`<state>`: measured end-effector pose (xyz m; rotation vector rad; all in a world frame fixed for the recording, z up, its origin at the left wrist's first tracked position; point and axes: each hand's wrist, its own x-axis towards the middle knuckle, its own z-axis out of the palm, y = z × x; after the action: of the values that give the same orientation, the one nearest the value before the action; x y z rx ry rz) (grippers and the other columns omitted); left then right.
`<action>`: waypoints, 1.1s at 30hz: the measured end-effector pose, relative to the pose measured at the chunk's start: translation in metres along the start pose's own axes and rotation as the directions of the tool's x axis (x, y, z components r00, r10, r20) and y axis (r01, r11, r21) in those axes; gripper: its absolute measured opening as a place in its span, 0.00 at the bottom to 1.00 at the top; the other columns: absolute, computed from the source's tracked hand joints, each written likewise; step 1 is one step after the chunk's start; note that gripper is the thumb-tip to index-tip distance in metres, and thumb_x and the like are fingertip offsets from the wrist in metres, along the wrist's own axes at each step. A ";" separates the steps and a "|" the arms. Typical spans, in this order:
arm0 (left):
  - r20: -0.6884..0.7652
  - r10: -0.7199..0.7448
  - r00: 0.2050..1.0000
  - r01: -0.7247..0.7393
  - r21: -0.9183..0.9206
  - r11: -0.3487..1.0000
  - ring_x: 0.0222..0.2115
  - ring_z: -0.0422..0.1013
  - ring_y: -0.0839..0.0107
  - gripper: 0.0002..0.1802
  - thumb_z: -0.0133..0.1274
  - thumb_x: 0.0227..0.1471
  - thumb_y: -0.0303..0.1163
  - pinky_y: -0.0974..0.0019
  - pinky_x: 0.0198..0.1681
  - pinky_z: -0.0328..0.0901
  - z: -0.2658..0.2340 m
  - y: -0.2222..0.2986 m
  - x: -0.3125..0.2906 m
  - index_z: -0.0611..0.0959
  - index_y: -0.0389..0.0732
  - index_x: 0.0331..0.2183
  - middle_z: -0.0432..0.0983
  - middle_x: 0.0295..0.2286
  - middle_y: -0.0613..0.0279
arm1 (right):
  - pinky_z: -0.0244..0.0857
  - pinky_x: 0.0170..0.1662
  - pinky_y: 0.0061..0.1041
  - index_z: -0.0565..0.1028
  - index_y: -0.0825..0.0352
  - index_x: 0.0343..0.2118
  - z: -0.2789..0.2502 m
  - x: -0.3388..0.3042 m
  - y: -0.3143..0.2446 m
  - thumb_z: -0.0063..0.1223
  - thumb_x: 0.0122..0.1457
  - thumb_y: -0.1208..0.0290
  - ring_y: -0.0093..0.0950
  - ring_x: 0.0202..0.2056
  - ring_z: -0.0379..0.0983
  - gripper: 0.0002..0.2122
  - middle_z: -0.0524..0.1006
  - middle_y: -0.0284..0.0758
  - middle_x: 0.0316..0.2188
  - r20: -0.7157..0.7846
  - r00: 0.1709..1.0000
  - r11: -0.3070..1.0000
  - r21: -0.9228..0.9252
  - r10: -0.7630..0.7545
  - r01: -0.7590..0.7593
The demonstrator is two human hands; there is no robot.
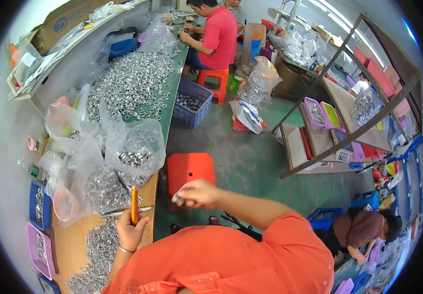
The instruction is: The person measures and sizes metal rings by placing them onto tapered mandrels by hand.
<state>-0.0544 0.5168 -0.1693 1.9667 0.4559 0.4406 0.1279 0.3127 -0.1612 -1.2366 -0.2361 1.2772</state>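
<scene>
In the head view, the relation that matters is between your two hands: the orange stick [134, 208] stands up out of your left hand [130, 234], and the small silvery piece [176, 198] sits at the tip of your right hand [199, 193]. The piece lies to the right of the stick, well apart from it and about level with its upper half. The stick's long axis points away from your body, nearly straight up the frame. Your left fingers are wrapped around its lower part; your right fingers are pinched narrow on the piece. Your left hand is the nearer one to the loose metal rings [101, 247] on the wooden surface [67, 240], while your right is out past the edge, in front of the red stool [190, 166].

The stick's lower end is hidden in your grip. Your right fingers cover most of the piece, so you cannot tell its shape or axis. A thin silver rod [116, 213] passes behind the stick, partly blocked.
</scene>
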 end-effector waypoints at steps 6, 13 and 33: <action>-0.053 -0.331 0.942 0.313 -0.220 0.924 0.13 0.63 0.82 0.10 0.57 0.42 0.19 0.78 0.14 0.58 0.013 0.021 -0.014 0.74 0.33 0.30 0.67 0.15 0.67 | 0.47 0.09 0.16 0.72 0.76 0.22 -0.272 0.016 -0.135 0.48 0.45 0.81 0.19 0.11 0.60 0.03 0.72 0.40 0.17 -0.662 0.730 0.982 -0.056 -0.171 0.179; 0.016 -0.254 0.967 0.235 -0.439 0.867 0.15 0.61 0.82 0.12 0.45 0.55 0.34 0.79 0.17 0.57 0.027 0.044 -0.030 0.72 0.34 0.34 0.66 0.17 0.67 | 0.48 0.11 0.15 0.73 0.70 0.28 -0.311 0.011 -0.151 0.48 0.55 0.69 0.18 0.14 0.60 0.08 0.74 0.37 0.22 -0.661 0.703 0.964 -0.156 -0.265 0.217; -0.486 0.010 0.874 0.082 0.168 0.982 0.27 0.68 0.61 0.15 0.56 0.40 0.21 0.66 0.31 0.64 0.030 0.006 -0.047 0.77 0.37 0.35 0.69 0.27 0.57 | 0.48 0.14 0.11 0.68 0.68 0.45 0.057 0.056 -0.048 0.35 0.57 0.81 0.17 0.18 0.59 0.14 0.72 0.39 0.27 0.451 0.892 0.976 0.204 -0.021 -0.079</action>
<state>-0.0793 0.4677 -0.1810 2.0112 0.8775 0.9070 0.1348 0.3997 -0.1271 -0.7455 -0.4011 1.5642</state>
